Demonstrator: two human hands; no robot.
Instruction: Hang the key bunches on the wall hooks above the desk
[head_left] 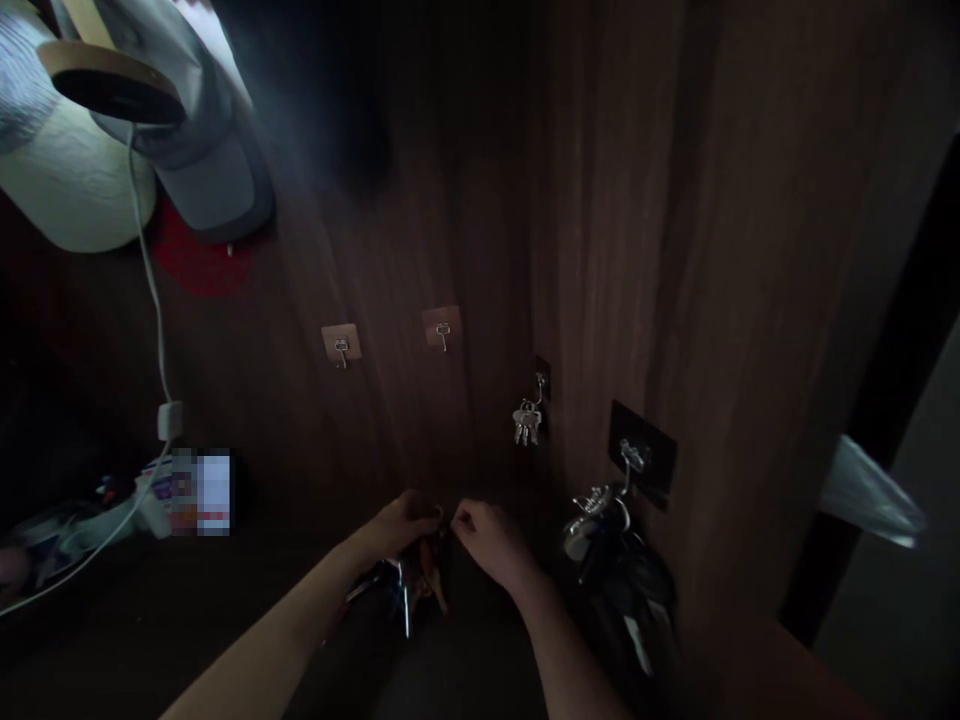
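My left hand (409, 522) is closed around the top of a bunch of keys (406, 600), which dangles below it. Metal keys and a reddish-brown piece show in the bunch; a small ring appears at my fingertips. Close by on the right, my right hand (484, 535) has its fingers curled in a pinch, a small gap from the left hand. Whatever lies between those fingers is too small and dark to make out.
On the wall are two bare hooks (341, 345). A small key bunch (527, 420) hangs in the corner, and a larger bunch with dark pouches (630, 580) hangs at right. Caps (210, 180), a lamp (112, 80) and its white cord (154, 290) are at left.
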